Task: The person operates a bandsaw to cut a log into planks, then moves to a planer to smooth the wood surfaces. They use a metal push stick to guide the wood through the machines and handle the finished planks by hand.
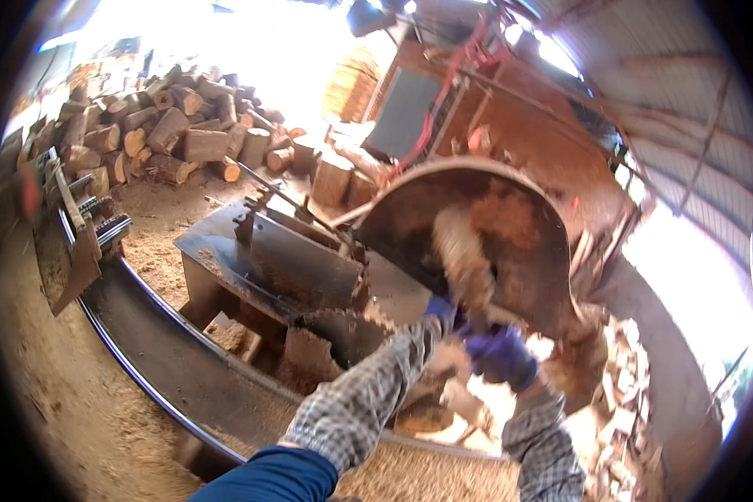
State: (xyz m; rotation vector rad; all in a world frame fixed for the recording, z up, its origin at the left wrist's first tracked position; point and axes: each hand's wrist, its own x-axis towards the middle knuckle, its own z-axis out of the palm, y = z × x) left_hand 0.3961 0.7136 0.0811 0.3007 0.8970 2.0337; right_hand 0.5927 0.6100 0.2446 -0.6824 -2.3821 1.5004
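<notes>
A short, pale piece of wood (464,259), blurred by motion, points up and away in front of a dark half-round metal guard (527,217). My left hand (443,311), in a blue-purple glove, is closed at its lower end; the fingers are partly hidden. Beside it, my right hand (502,356) in a purple glove is closed against the same end. Both forearms wear checked sleeves. Left of my hands stands a toothed circular saw blade (343,330). Below them lie cut wood pieces (460,402), some overexposed.
A curved metal rail track (159,326) sweeps past on the left, beside a steel machine frame (301,259). Behind it rises a large heap of logs (167,125). Split wood (619,402) is piled at the right. Sawdust covers the ground (84,393).
</notes>
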